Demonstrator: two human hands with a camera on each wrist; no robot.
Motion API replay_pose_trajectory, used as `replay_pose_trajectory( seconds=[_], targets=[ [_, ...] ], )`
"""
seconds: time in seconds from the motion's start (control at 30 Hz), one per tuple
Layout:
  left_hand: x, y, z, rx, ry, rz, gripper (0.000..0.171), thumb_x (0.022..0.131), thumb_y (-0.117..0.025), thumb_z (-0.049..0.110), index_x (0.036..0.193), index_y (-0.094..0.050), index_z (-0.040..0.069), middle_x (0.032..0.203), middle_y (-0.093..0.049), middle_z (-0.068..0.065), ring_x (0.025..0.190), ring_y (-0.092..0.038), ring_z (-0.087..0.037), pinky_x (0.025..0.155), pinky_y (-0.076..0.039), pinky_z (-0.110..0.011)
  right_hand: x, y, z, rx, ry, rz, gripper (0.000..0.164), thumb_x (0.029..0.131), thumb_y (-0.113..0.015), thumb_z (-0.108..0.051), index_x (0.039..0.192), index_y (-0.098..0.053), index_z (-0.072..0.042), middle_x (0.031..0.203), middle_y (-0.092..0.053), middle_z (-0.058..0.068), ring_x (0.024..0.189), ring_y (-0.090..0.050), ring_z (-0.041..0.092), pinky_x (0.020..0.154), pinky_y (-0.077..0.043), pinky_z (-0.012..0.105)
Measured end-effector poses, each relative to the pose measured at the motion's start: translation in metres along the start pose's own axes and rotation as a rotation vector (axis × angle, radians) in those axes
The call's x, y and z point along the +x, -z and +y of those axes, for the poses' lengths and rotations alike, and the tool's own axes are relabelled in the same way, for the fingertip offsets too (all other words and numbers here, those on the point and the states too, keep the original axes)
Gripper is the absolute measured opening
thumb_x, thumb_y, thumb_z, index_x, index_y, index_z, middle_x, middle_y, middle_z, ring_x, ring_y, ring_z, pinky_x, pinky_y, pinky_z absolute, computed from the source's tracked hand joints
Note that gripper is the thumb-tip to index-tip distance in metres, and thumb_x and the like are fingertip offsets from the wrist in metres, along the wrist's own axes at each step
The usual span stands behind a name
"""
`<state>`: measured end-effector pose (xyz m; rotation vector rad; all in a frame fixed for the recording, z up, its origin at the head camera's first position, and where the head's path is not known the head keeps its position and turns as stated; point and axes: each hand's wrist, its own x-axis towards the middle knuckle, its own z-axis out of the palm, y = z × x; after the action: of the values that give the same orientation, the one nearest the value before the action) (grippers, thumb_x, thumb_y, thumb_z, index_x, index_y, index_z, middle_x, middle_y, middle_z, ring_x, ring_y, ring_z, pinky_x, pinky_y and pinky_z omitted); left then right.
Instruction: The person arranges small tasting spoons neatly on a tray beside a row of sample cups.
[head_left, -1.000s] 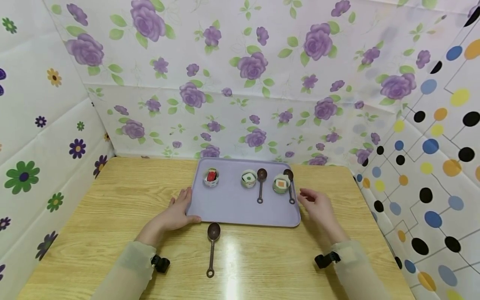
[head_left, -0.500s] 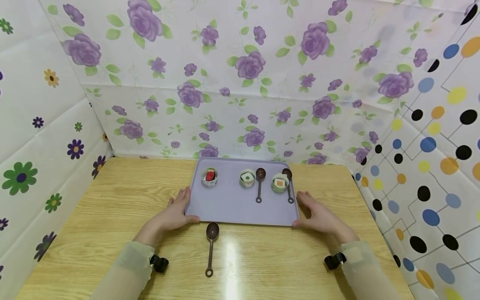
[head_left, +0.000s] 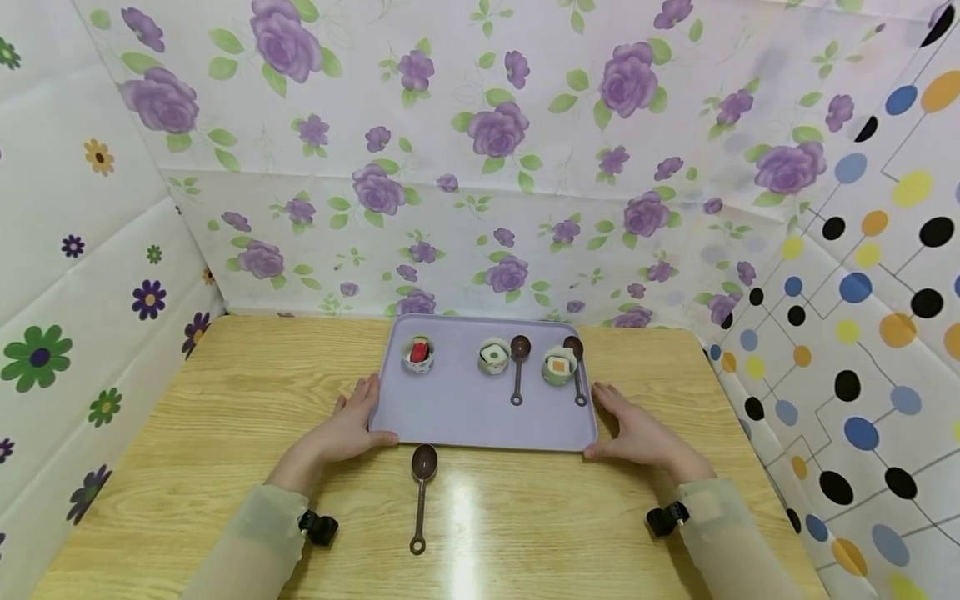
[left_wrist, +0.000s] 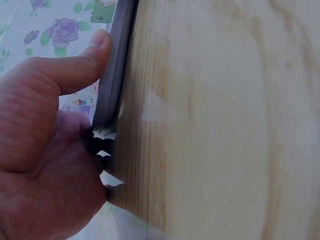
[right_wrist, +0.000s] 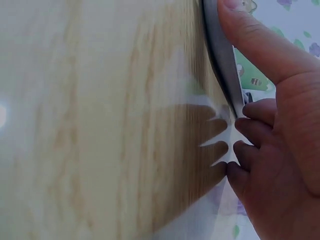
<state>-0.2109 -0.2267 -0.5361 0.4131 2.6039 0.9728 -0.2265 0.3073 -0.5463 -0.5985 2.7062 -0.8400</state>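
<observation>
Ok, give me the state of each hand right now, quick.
Left hand: open, touching the purple tray.
Right hand: open, touching the tray too.

I observe a wood-grain desk [head_left: 262,379]. A lilac tray [head_left: 450,417] lies near its far edge. One brown spoon [head_left: 423,462] lies nearer me, handle toward the near edge.

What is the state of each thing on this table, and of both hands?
Tray: right way up, loaded.
Left cup: upright, holding a red piece.
Middle cup: upright, holding a white-and-green piece.
Right cup: upright, holding a white-and-orange piece.
Middle spoon: lying on the tray.
Right spoon: lying on the tray.
Front spoon: lying on the table.
Left hand: touching the tray.
Right hand: touching the tray.
</observation>
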Motion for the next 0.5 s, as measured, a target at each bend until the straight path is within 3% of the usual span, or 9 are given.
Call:
replay_pose_trajectory(
  seconds=[0.5],
  targets=[
    [-0.0009,0.0011,0.0039,-0.013,-0.004,-0.006,0.117,0.1,-0.077,0.038,0.164,0.007,-0.013,0.172,0.012,-0.034,0.16,0.015,-0.048,0.125,0.014,-0.066,0.0019,0.0014,-0.0071,0.002,-0.018,-0.006,0.133,0.076,-0.091,-0.064,0.172,-0.019,-0.009,0.176,-0.018,0.02,0.161,-0.014,0.044,0.125,-0.025,0.067]
  ],
)
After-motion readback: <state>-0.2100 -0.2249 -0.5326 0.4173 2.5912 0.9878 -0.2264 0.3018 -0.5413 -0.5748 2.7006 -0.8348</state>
